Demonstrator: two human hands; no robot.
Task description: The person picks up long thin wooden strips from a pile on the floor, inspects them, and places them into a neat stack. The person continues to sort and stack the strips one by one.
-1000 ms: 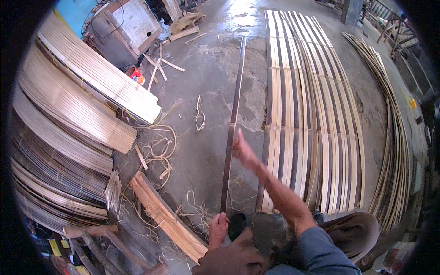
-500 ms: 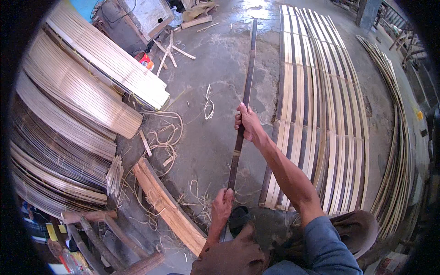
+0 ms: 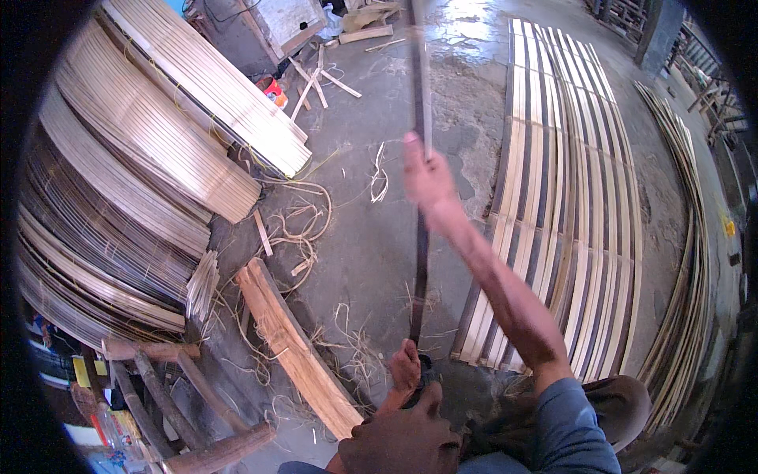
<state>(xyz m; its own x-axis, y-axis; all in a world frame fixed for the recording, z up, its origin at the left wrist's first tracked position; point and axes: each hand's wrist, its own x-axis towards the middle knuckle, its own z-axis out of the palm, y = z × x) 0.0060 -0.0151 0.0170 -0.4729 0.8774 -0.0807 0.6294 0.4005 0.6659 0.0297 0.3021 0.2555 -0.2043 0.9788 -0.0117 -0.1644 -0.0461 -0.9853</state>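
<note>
A long dark bamboo strip (image 3: 422, 276) stretches away from me, nearly straight up the middle of the view. My right hand (image 3: 431, 183) is closed around its middle part, with the thumb lying along it; motion smears this hand. Nearer my body, my left hand (image 3: 405, 366) grips the strip close to its near end. That end is partly hidden by the hand and my knee. On the right, a row of light and dark bamboo strips (image 3: 530, 189) lies on the floor beside my right forearm.
Stacked bundles of strips (image 3: 158, 126) fill the left side. A split log (image 3: 296, 347) lies in front of a wooden stool frame (image 3: 162, 403). Loose curled fibres (image 3: 312, 245) litter the floor. Thin strips (image 3: 679, 261) lie in a long bunch at far right.
The held strip has swung from a slant to nearly straight ahead. My left hand has shifted right and nearer to me; the right hand is a little farther up. The whole view has shifted slightly.
</note>
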